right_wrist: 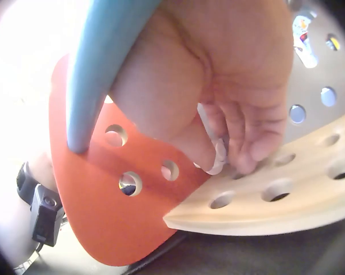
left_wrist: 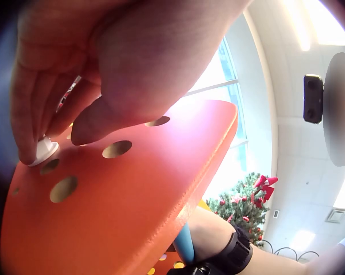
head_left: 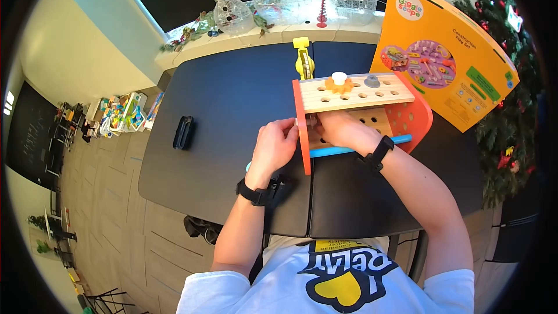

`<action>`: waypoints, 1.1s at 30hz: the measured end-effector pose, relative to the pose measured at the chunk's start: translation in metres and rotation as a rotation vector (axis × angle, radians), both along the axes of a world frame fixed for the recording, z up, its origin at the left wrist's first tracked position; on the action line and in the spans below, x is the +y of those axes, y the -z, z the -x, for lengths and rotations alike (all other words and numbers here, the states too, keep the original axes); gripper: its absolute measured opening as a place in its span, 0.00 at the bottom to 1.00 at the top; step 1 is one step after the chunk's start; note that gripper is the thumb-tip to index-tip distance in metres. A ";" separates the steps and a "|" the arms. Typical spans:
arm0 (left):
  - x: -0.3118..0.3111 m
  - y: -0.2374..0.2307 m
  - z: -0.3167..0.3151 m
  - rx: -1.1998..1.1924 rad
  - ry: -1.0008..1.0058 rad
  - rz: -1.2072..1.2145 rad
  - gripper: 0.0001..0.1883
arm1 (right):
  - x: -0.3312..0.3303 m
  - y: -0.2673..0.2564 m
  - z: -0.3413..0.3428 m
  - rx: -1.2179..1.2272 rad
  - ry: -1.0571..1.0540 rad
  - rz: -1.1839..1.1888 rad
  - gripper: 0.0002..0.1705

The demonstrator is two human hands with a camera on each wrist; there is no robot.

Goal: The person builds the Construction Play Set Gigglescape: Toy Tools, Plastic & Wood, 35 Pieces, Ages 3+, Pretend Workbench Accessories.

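A toy workbench with red side panels (head_left: 304,139), a holed wooden top board (head_left: 383,94) and a blue rod (head_left: 331,152) stands on the dark table. Outside the left panel, my left hand (head_left: 273,146) has its fingertips around a white bolt head (left_wrist: 45,150) at a hole; its thumb rests against the panel. My right hand (head_left: 344,129) reaches beneath the top board, behind the rod. Between its thumb and fingers it pinches a pale grey ring-like nut (right_wrist: 219,157) by the panel's inner face, just over the lower holed board (right_wrist: 247,209). The fingers partly hide the nut.
On the top board sit an orange gear (head_left: 339,86) with a white bolt (head_left: 339,77) and a grey nut (head_left: 372,81). A yellow-green toy piece (head_left: 303,61) stands behind the bench. An orange box (head_left: 447,52) is at the back right. A black case (head_left: 183,132) lies left.
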State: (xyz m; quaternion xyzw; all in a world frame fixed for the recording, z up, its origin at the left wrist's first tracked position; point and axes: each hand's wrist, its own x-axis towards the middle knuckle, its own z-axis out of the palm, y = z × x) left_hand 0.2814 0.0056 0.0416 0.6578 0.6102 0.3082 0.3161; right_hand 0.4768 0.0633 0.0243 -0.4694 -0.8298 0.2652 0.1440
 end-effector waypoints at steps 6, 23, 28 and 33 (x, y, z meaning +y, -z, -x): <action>0.002 0.005 0.001 0.011 -0.012 -0.017 0.18 | 0.002 -0.001 0.004 -0.034 -0.050 0.025 0.21; -0.002 -0.007 -0.002 0.015 -0.001 0.024 0.17 | -0.001 -0.002 0.003 0.021 -0.030 0.021 0.20; -0.001 -0.003 -0.001 0.006 -0.002 -0.014 0.17 | -0.008 -0.009 0.004 0.018 0.024 -0.026 0.21; 0.000 -0.003 -0.001 0.012 0.003 0.003 0.17 | -0.005 -0.009 0.003 0.006 -0.022 -0.025 0.21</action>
